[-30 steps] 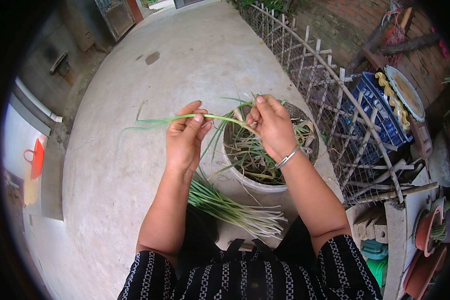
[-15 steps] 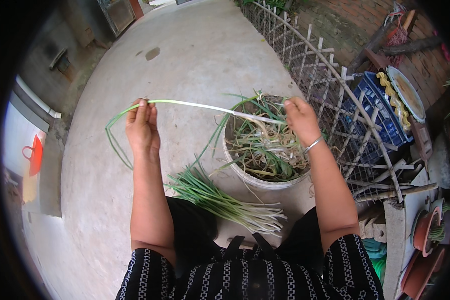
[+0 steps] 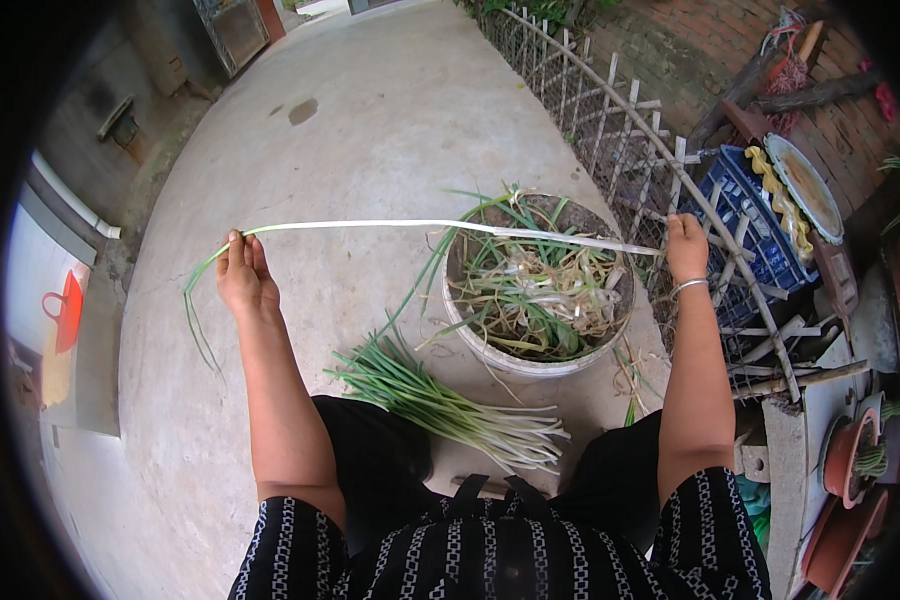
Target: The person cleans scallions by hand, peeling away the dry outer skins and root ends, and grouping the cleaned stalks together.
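Onion stalk: single green onion [image 3: 390, 224], pulled out near-straight above view ctr, 10 to 2 o'clock; green leaves droop past L hand, white shank mid-span, pale strip runs on to R hand.
L hand [image 3: 245, 278]: at 9 o'clock, fingers up, thumb + fingertips pinching stalk's green part.
R hand [image 3: 686, 248]: just above 3 o'clock, fingers curled in, back of hand showing; grasping strip's far end, exact finger contact partly hidden.
Arms: spread wide, L forearm rising from 7, R from 5, both near-straight.
Bracelet [image 3: 692, 284]: silver, on R wrist.
Bucket [image 3: 530, 367]: round, pale rim, just off ctr twd 3, below strip; full of leaf + skin scraps [image 3: 560, 290].
Bunch of onions [image 3: 440, 400]: on ground at 6, btwn knees & bucket, green ends twd 10, white ends twd 4.
Fence [image 3: 660, 150]: wood lattice, 1 to 4.
Crate [image 3: 770, 240]: blue, behind fence, approx 2-3.
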`<state>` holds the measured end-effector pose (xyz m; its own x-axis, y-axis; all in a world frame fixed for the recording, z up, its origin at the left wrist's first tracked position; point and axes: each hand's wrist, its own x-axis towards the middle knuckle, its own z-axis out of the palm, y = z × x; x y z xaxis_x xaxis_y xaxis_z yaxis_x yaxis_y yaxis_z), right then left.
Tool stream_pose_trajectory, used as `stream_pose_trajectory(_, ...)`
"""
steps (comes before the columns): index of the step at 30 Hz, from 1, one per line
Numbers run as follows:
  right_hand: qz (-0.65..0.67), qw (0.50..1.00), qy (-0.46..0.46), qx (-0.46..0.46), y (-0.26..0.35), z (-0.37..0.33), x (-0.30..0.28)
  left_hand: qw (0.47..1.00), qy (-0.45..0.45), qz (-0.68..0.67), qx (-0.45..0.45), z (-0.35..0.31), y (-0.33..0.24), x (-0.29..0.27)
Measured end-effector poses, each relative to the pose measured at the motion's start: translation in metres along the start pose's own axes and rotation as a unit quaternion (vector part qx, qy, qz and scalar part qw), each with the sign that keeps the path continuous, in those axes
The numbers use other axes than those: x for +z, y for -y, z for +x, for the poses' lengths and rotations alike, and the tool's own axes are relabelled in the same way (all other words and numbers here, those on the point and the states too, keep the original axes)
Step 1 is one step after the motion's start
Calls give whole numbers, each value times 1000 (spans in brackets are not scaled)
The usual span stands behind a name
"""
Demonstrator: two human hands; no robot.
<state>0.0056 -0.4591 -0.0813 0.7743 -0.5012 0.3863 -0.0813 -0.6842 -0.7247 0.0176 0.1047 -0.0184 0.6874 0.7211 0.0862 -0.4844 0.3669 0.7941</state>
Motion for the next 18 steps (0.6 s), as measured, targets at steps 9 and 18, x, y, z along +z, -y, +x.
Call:
stream_pose_trajectory(9, 125, 962, 219, -104, 59, -35, 25, 995, 92, -17, -26, -23, -9, 16)
stream_pose_trajectory(18, 386, 799, 458, -38, 197, -93, 18, 816, 522, -101, -225, -136, -33, 84)
